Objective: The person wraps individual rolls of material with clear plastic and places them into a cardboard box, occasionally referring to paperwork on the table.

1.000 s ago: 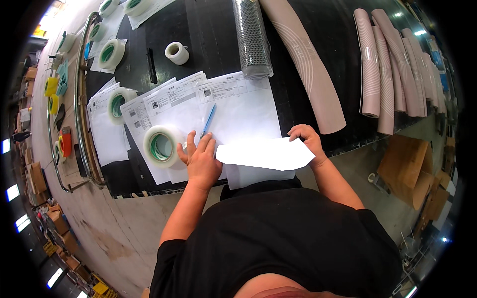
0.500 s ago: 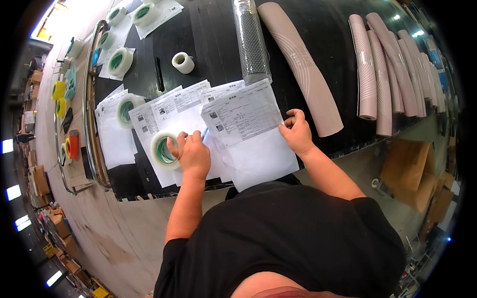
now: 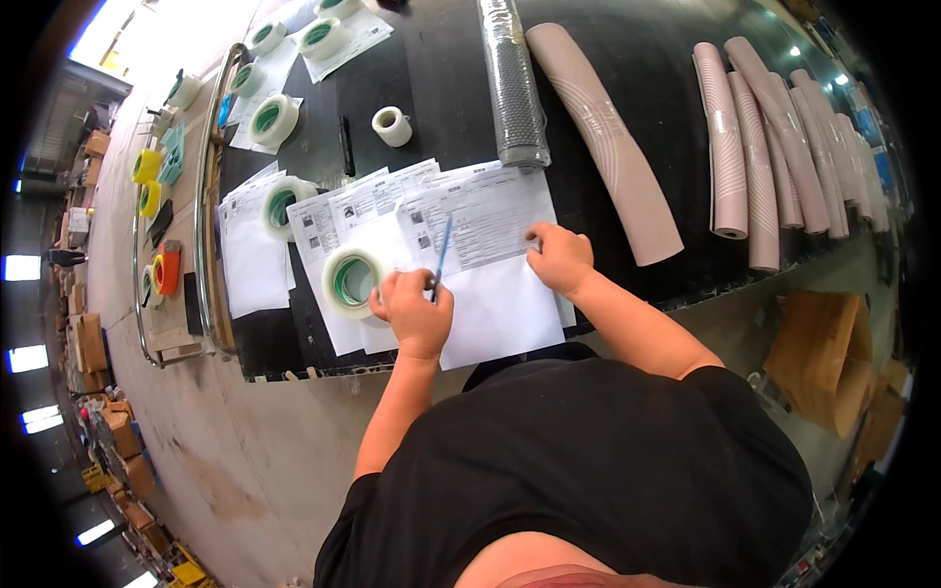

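Note:
My left hand [image 3: 417, 314] is closed around a thin blue pen [image 3: 444, 250], which points up and away over the papers. Its fingers are beside a wide roll of clear tape [image 3: 333, 294] with a green core, lying flat on the sheets. In front of me a printed sheet [image 3: 500, 318] lies on top of other papers, its far half covered with a form and its near half blank. My right hand [image 3: 564, 260] is at the right edge of this sheet, fingers curled and thumb and forefinger on the paper.
More printed papers [image 3: 257, 260] lie to the left under another tape roll [image 3: 278, 208]. Beyond are a black marker [image 3: 346, 147] and a small white roll [image 3: 392, 127]. A wrapped grey roll [image 3: 512, 88] and several pink mat rolls [image 3: 608, 147] occupy the black table's far and right parts.
The top sheet has come down flat onto the papers. My right hand has moved left over its edge. My left hand has moved right off the tape roll, with the pen now upright.

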Available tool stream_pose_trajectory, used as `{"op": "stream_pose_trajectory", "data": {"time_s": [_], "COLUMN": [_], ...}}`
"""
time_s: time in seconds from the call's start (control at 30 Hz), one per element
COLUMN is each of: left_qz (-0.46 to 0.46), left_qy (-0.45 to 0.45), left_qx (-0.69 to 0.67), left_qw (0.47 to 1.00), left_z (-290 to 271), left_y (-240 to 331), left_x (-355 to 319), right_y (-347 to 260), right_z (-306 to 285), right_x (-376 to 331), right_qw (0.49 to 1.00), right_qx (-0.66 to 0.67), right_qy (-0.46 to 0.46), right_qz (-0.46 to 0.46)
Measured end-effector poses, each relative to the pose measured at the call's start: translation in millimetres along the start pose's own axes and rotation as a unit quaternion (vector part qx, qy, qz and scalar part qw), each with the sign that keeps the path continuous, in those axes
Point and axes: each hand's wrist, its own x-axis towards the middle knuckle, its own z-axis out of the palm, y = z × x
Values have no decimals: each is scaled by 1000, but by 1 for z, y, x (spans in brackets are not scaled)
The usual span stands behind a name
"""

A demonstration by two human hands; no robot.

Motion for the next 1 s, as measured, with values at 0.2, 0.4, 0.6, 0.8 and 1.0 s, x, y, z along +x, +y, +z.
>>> {"op": "stream_pose_trajectory", "data": {"time_s": [0.2,0.4,0.6,0.8,1.0], "left_qz": [16,65,159,252,312], "left_qy": [-33,27,95,48,-50], "left_qx": [34,63,55,-88,-232], "left_qw": [999,995,981,963,920], "left_z": [3,-22,-33,24,105], "left_y": [5,37,135,345,555], "left_x": [-14,-18,-27,-62,-72], "right_y": [17,55,145,272,433], "right_z": [-17,-74,-152,-258,-321], "right_x": [-33,-109,-167,-242,-327], "right_qw": [992,975,941,930,909], "right_qx": [10,57,114,215,237], "right_qy": [100,191,290,251,333], "right_qz": [-82,-96,-133,-160,-84]}}
